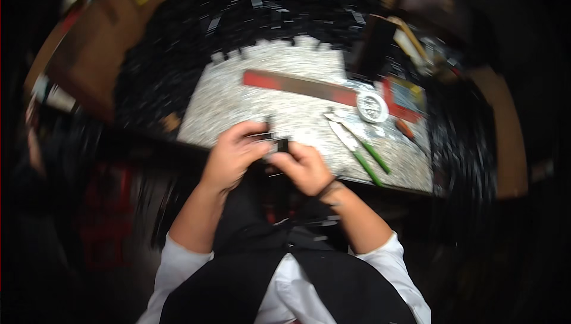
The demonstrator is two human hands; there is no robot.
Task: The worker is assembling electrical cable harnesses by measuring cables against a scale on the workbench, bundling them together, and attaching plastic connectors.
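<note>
Near the front edge of the table, my left hand [233,156] and my right hand [307,170] are close together, fingers bent. Between them is a small black rectangular piece [281,145], pinched from both sides; motion blur hides its finer shape. A thin dark part stands up by my left fingertips. Just right of my hands lie pliers with green handles [364,151], jaws pointing away from me. Beyond my hands, a long flat bar with red ends [297,86] lies across the pale speckled work surface [226,104].
A large heap of black pieces [238,20] covers the far side and left. A white tape roll [372,107], an orange-handled screwdriver [405,129] and a dark upright block [375,44] are at the right. Long black strips [467,139] hang at the right edge. Someone's arm [34,139] shows far left.
</note>
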